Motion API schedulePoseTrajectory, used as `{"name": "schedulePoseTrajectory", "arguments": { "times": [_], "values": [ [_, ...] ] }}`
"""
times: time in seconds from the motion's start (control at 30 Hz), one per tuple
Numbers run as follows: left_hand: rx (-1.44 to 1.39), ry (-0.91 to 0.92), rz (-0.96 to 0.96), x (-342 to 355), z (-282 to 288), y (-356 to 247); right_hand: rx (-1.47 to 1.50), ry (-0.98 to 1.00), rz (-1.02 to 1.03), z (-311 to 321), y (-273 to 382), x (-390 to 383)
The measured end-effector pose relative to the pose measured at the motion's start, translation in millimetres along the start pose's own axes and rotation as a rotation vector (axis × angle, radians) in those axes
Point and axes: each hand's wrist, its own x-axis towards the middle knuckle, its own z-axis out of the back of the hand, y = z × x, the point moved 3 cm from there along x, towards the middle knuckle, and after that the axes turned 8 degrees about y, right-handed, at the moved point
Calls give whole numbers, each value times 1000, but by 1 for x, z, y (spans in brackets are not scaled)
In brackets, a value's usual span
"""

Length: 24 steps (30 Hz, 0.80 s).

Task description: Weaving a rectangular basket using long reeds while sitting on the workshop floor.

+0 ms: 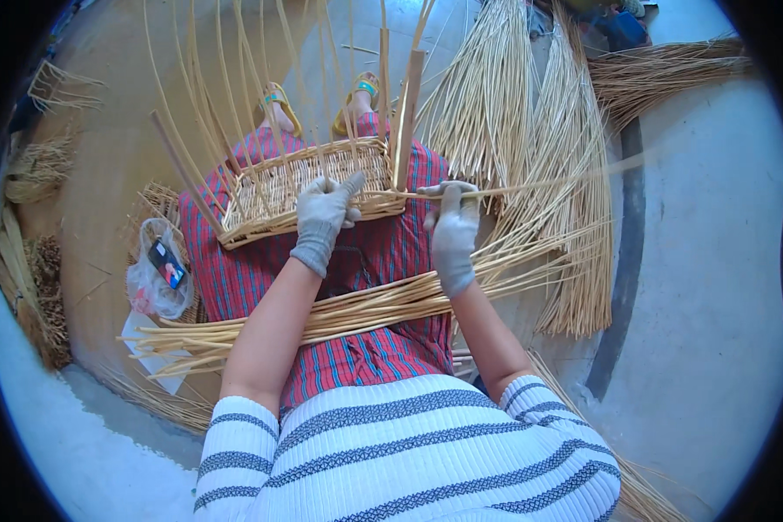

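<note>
A half-woven wicker basket (270,198) with upright stakes and flat wooden slats (404,113) rests on the red plaid cloth over my lap (209,270). My left hand (326,207), in a grey-white glove, is closed on the basket's near rim at its middle. My right hand (451,217), also gloved, is just right of the basket's right corner, its fingers closed on a long pale cane strand (505,190) that runs from the basket out to the right, its far end blurred. A bundle of pale canes (378,297) lies across my lap under my forearms.
Large cane bundles (478,87) stand at the upper right, with darker ones (661,70) beyond. A plastic bag (155,287) with a phone (167,261) sits at my left beside woven pieces. Loose fibres (39,165) lie along the far left. My sandalled feet (357,109) are beyond the basket.
</note>
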Motion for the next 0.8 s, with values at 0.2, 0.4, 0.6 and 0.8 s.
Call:
{"name": "schedulePoseTrajectory", "arguments": {
  "times": [0.2,0.4,0.6,0.8],
  "values": [
    [-27,106,-78,-14,8,-20,-415,339,-270,21,3,7],
    [701,273,-648,-95,56,-31,-1043,806,184,-16,10,-58],
    [1071,-296,-768,-106,155,-31,-791,96,439,6,54,-22],
    [923,199,-919,-112,86,-36,167,616,-27,-60,48,-53]
  ]
}}
